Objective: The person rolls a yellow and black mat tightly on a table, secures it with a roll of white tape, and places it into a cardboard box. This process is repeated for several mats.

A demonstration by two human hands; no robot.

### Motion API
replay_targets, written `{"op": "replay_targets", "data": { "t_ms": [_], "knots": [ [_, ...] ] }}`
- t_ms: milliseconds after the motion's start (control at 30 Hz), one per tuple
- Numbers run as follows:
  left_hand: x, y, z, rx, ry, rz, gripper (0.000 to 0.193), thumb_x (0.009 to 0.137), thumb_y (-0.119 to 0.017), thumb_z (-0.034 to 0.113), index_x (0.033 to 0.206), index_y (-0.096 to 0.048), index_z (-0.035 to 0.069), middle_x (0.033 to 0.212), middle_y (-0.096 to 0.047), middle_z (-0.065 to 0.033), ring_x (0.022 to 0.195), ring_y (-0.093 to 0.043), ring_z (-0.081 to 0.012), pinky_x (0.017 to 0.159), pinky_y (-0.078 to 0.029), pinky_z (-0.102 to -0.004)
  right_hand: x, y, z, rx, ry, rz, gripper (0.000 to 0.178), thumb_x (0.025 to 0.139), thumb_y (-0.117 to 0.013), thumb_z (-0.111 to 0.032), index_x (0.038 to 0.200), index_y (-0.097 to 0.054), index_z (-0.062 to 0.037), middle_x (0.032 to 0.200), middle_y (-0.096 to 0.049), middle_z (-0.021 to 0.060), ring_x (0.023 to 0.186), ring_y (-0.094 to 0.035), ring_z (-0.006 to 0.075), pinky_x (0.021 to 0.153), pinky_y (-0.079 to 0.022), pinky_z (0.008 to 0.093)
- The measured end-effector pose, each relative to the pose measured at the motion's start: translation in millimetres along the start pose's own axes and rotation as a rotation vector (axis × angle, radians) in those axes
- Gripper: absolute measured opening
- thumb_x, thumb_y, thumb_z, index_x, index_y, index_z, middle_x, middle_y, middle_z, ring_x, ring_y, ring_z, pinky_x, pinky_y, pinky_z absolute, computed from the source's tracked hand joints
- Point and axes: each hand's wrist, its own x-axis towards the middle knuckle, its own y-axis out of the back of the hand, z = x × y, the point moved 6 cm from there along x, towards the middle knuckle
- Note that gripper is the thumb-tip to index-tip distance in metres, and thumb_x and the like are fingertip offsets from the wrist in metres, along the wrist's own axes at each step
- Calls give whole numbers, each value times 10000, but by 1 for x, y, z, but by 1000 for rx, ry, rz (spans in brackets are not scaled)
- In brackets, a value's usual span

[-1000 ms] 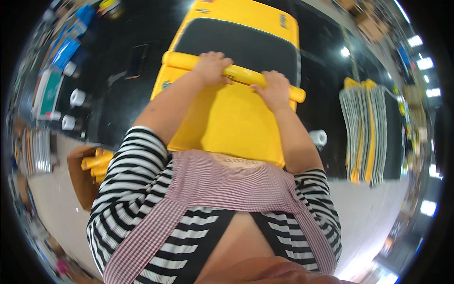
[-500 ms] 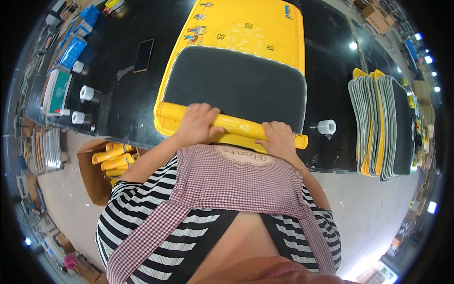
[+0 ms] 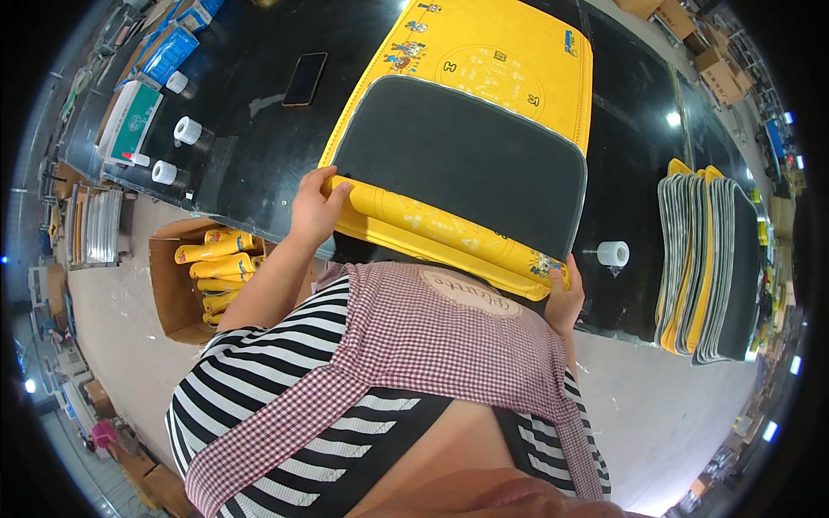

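Note:
A mat with a dark grey back [image 3: 466, 155] lies grey side up in front of me, its near edge curled into a loose yellow roll [image 3: 423, 220]. Under it is a larger-looking yellow printed mat surface [image 3: 527, 65], which also shows as layered yellow edges below the roll. My left hand [image 3: 315, 207] closes on the roll's left end, thumb and fingers at the mat's edge. At the opposite end, my right hand [image 3: 566, 298] grips the roll's right corner; some of its fingers are hidden.
A phone [image 3: 306, 79] and white tape rolls [image 3: 187, 130] lie left on the black table [image 3: 250, 155]. Another white roll [image 3: 613, 253] sits right, near a stack of mats [image 3: 704, 259]. A cardboard box [image 3: 177, 302] of rolled yellow mats stands on the floor at left.
My hands have slid apart from the middle of the roll to its two ends. The roll now looks looser and wider. The whole view has shifted and tilted slightly.

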Motion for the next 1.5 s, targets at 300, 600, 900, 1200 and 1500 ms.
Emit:
{"op": "replay_targets", "data": {
  "t_ms": [300, 600, 900, 1200, 1500],
  "knots": [
    [-17, -2, -22, -38, -166, 110, 459, 967, -719, 222, 1388, -620, 68, 1509, -513, -172, 1335, -555, -380, 1123, -456, -476, 11, 3, 8, -244, 135, -59, 525, 1065, -602, -189, 1537, -498, 14, 1640, -407, 244, 1494, -437, 389, 1220, -372, 425],
    [-43, -112, 126, 479, -1008, -240, 803, 911, -708, 569, 1599, -444, 251, 1708, -275, -196, 1599, -176, -441, 1219, -85, -752, 99, -17, -56, -397, 523, 244, 422, 1022, -635, -148, 1432, -610, -50, 1590, -472, 219, 1470, -459, 393, 1210, -372, 454],
    [123, -150, 207, 487, -763, -507, 749, 821, -772, 647, 1432, -640, 234, 1495, -532, -176, 1422, -434, -380, 1186, -341, -479, 156, 63, -76, -67, 548, 512, 296, 959, -716, -94, 1252, -724, -49, 1337, -689, 138, 1250, -648, 303, 1095, -478, 381],
    [148, -173, 223, 455, -895, -493, 282, 959, -686, 414, 949, -734, 136, 1019, -712, -96, 971, -683, -323, 816, -550, -432, 184, 143, 73, -193, -18, 38, 439, 852, -766, -115, 1284, -748, -39, 1125, -784, 151, 1047, -732, 231, 934, -531, 333],
    [78, -163, 167, 482, -1043, -3, 680, 942, -706, 373, 1537, -481, 134, 1416, -598, -138, 1414, -500, -307, 1219, -319, -543, 202, 137, 81, -517, -233, 82, 188, 875, -674, -97, 1023, -749, -9, 942, -758, 154, 891, -749, 268, 751, -591, 374]
  ]
}}
